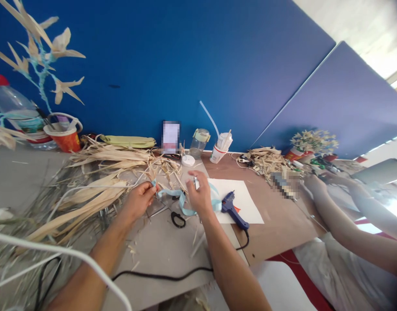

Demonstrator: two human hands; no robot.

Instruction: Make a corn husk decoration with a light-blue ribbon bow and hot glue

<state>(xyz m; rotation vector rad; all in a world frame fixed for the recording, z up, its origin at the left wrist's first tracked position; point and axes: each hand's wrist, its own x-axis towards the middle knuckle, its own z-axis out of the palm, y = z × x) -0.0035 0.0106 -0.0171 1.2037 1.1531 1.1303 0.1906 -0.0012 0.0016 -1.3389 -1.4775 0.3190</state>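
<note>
Between the two hands runs pale blue tape (167,192), its left end at the base of a small husk (152,172); with the tape as the middle of a clock, the husk sits at ten. The left hand (140,199) has its grip pinched, thumb against fingers, on that base, probably so the tape cannot slip while the leafy part points freely toward twelve. The right hand (201,194), at two, has curled fingers by the looser loops, with something pale between thumb and finger; whether its grip is closed on the tape I cannot tell. The slack suggests the tape is not being pulled tight. Scissors (173,216) lie at six on the desk (159,250), near both hands, seemingly for easy reach. At three, a glue gun (232,209) rests on a white sheet (252,209), which likely shields the desk from drips. A heap (104,190) of husks spreads at nine, handy to the left arm. Toward twelve stand a phone (171,137), its screen facing the person, perhaps for viewing, and a jar (200,142); a cup (218,154) at one keeps sticks upright. Farther out at three are a co-worker's hands (315,186).
</note>
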